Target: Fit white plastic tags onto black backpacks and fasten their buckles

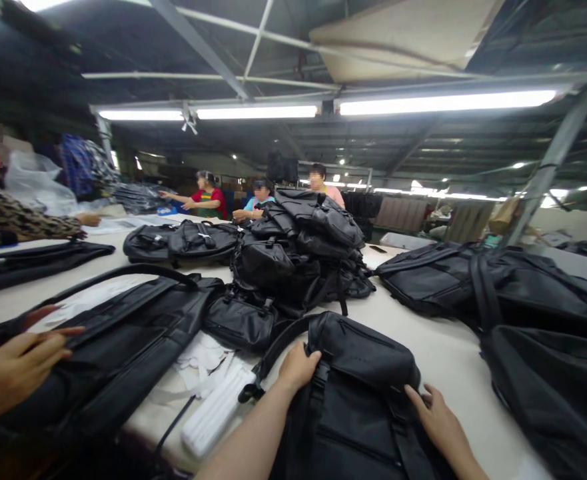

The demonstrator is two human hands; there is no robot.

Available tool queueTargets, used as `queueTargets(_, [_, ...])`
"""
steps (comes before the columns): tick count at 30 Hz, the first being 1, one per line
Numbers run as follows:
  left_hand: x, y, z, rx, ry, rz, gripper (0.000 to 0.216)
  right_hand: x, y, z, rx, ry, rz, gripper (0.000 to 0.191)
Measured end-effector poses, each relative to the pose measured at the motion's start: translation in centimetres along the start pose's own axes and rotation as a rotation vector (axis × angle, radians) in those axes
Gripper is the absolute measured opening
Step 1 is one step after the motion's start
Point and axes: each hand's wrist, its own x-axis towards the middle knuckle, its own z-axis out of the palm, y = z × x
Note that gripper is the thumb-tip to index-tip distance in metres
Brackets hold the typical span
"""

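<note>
A black backpack (356, 407) with a flap top, front zips and buckled straps lies in front of me on the pale table. At the flap's left edge, beside a strap buckle (322, 370), my left hand (297, 367) is closed on the bag, with the thumb on top. My right hand (437, 410) holds the opposite side near the flap's lower right corner; its fingers are bent and partly hidden at the edge. A shoulder strap (278, 343) curves out to the left of the flap.
A tall heap of black backpacks (298, 260) stands ahead, and more bags (438, 273) lie at right. To my left, a co-worker's hands (28, 360) are at another black bag (138, 333). White strips (198, 367) and a white bundle (218, 410) lie between. Several people work beyond.
</note>
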Motion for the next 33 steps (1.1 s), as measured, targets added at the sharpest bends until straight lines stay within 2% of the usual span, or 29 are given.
queueTargets(2, [0.5,-0.4,0.1,-0.027,-0.037,-0.018,0.039,0.3,-1.2,-0.2,0.002,-0.09,0.082,0.095])
queueTargets(5, [0.7,-0.4,-0.1,-0.088,-0.079,-0.04,0.034,0.6,-3.7,-0.8,-0.014,-0.12,0.148,0.1])
queueTargets(9, [0.1,0.1,-0.4,-0.198,-0.096,-0.072,0.031,0.2,-7.2,-2.6,0.134,-0.098,0.154,0.078])
queueTargets(13, [-1.1,1.1,-1.2,-0.339,-0.078,-0.049,0.029,-0.9,-9.0,-5.8,0.362,-0.064,0.082,0.052])
queueTargets(19, [-2.9,2.9,-4.8,-0.528,-0.069,0.061,0.043,-3.5,-10.4,-11.6,0.566,0.009,0.007,0.049])
queueTargets(21, [-3.9,3.6,-5.9,-0.561,-0.064,0.084,0.045,-4.7,-11.0,-13.3,0.724,-0.04,-0.004,0.051])
queueTargets(23, [-5.0,4.1,-6.6,-0.625,-0.043,0.108,0.046,-6.1,-11.1,-14.5,0.843,-0.148,0.037,0.051])
queueTargets(26, [-6.5,4.5,-7.0,-0.74,-0.001,0.14,0.047,-8.2,-10.5,-15.5,0.841,-0.248,0.069,0.045])
queueTargets(29, [-7.4,4.6,-7.1,-0.814,-0.004,0.125,0.046,-10.4,-9.9,-16.7,0.739,-0.214,-0.107,0.046])
queueTargets(33, [-8.0,5.1,-7.1,-0.86,-0.029,0.131,0.047,-13.9,-11.2,-20.1,0.506,-0.014,-0.43,0.054])
